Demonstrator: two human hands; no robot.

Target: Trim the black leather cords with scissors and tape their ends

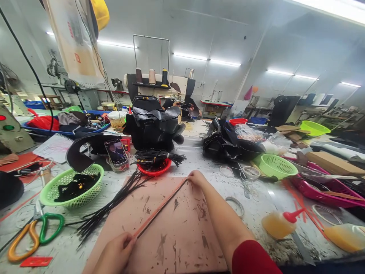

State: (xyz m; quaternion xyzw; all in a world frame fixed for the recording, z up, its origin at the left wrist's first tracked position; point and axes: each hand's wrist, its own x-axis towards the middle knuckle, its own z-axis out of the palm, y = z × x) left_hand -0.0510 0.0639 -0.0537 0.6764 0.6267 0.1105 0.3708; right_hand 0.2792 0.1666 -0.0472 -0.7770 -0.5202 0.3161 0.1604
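Note:
A thin dark strip with a reddish edge (162, 205) runs slantwise over a stained pink board (182, 236). At its lower end my left hand (118, 249) pinches it between thumb and finger. My right hand (196, 178) holds the upper end near the board's far edge, fingers closed. Left of the board lies a bundle of thin black strips (114, 203). Just beyond the board, a red bowl (155, 172) bears another tied bundle of black strips (173, 157).
Scissors (44, 228) and a green basket (71, 196) are at the left, with a phone (115, 152) behind. Black pieces (154, 129) are piled ahead. Glue bottles (278, 224), tape rolls (235, 206) and a second green basket (276, 166) stand at the right.

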